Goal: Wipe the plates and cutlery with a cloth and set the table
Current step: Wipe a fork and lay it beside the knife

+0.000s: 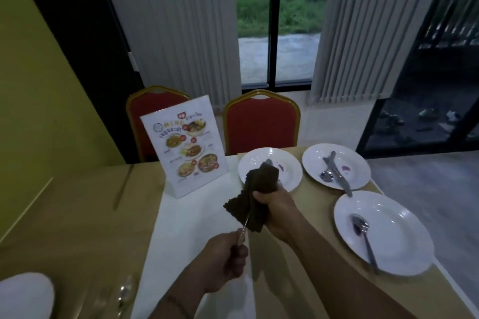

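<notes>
My left hand [229, 258] grips the handle of a metal piece of cutlery [243, 230] that runs up into a dark brown cloth [255, 197]. My right hand [272, 202] grips the cloth, wrapped round the cutlery's upper part; only its tip shows above the cloth. Behind them lies a white plate [290, 163] with a purple stain. A second white plate [355, 160] at the far right bears a spoon, a knife [339, 176] and a purple spot. A third plate [399, 235] nearer on the right carries a stained spoon [363, 233].
A standing menu card [185, 142] is on the white table runner [181, 228]. Two red chairs [261, 122] stand behind the table. Another white plate [26, 295] and blurred cutlery [121, 295] lie at the near left. The table edge drops off at right.
</notes>
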